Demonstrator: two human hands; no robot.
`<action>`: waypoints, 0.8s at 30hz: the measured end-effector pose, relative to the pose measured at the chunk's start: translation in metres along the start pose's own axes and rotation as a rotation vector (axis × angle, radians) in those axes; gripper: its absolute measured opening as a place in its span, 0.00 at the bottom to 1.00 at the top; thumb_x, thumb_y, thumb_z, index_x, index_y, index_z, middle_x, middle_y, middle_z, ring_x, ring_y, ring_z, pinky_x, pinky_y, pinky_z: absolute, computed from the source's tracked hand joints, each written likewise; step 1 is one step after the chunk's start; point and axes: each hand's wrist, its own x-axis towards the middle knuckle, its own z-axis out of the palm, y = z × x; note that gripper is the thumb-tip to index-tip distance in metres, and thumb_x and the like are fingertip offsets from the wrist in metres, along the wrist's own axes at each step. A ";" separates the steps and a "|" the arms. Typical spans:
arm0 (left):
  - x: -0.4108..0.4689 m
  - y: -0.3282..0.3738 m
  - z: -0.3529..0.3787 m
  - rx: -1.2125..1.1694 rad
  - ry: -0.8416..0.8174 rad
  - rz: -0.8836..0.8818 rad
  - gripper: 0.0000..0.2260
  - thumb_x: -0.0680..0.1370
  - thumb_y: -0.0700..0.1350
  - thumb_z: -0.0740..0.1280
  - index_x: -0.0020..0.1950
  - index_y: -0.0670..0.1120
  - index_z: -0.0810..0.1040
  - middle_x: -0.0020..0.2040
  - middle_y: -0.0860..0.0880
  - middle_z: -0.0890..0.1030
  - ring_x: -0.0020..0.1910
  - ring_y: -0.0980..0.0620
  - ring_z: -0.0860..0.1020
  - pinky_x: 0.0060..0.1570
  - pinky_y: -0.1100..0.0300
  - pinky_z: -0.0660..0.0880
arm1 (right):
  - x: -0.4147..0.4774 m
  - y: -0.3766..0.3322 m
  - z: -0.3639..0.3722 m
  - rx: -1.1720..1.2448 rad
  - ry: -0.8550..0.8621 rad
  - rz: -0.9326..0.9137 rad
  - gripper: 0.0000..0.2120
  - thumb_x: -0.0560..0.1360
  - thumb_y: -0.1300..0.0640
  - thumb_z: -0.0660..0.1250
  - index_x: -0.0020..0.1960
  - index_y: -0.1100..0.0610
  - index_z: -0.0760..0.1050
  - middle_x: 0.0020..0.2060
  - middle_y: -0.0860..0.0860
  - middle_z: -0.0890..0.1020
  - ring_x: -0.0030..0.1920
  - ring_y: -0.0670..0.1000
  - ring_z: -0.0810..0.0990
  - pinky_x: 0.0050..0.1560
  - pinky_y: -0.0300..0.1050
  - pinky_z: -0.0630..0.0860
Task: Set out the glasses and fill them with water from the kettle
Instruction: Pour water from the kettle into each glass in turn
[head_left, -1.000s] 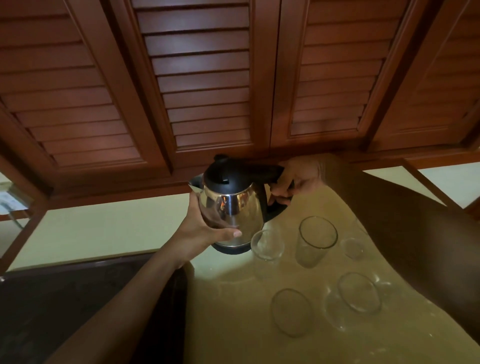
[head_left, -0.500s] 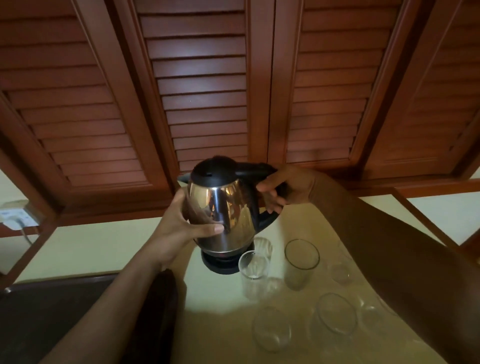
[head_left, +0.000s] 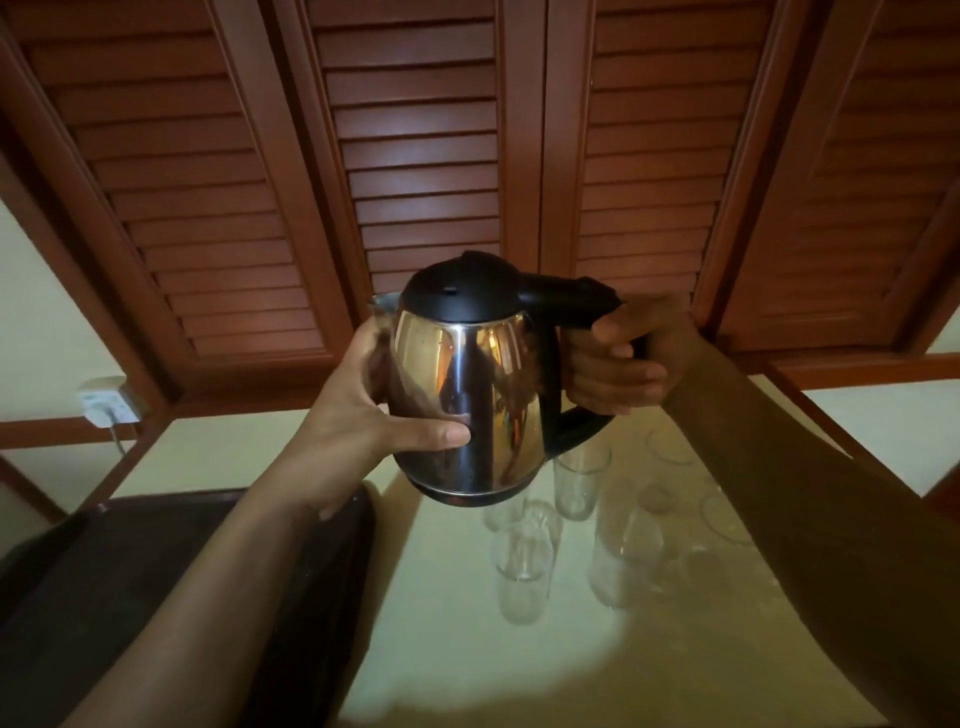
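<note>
A steel kettle with a black lid and handle hangs in the air above the counter, upright. My right hand is closed around its black handle. My left hand cups the steel body on the spout side, thumb across the front. Below and just behind the kettle stand several clear glasses on the pale counter: one upright glass in front, another behind it, a third to the right. They look empty. The kettle's base is hidden.
Brown louvred cabinet doors hang right above and behind the kettle. A dark surface lies left of the counter. A white wall socket with a plug sits at the left wall. More glasses stand at the back right.
The kettle has been lifted off its black base and raised toward me, both hands still on it. My view has tilted, so the glasses now lie lower in the frame.
</note>
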 end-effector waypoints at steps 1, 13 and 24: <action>-0.009 0.001 0.002 0.002 -0.002 0.002 0.50 0.58 0.48 0.85 0.76 0.59 0.67 0.70 0.52 0.79 0.69 0.48 0.78 0.66 0.40 0.77 | -0.005 0.004 0.010 -0.002 0.005 0.000 0.13 0.76 0.61 0.68 0.33 0.61 0.73 0.17 0.51 0.68 0.16 0.50 0.66 0.25 0.45 0.66; -0.131 0.003 0.030 -0.083 -0.118 -0.027 0.43 0.57 0.43 0.86 0.68 0.59 0.73 0.66 0.56 0.80 0.70 0.48 0.76 0.64 0.39 0.78 | -0.062 0.080 0.128 -0.044 0.128 0.003 0.13 0.77 0.62 0.68 0.34 0.61 0.74 0.18 0.53 0.69 0.16 0.52 0.64 0.26 0.47 0.65; -0.190 -0.013 0.101 -0.042 -0.185 -0.097 0.41 0.60 0.40 0.86 0.67 0.61 0.72 0.66 0.65 0.79 0.71 0.60 0.72 0.63 0.58 0.76 | -0.155 0.137 0.177 -0.110 0.329 -0.002 0.12 0.76 0.62 0.68 0.34 0.60 0.75 0.17 0.54 0.66 0.15 0.53 0.62 0.29 0.47 0.66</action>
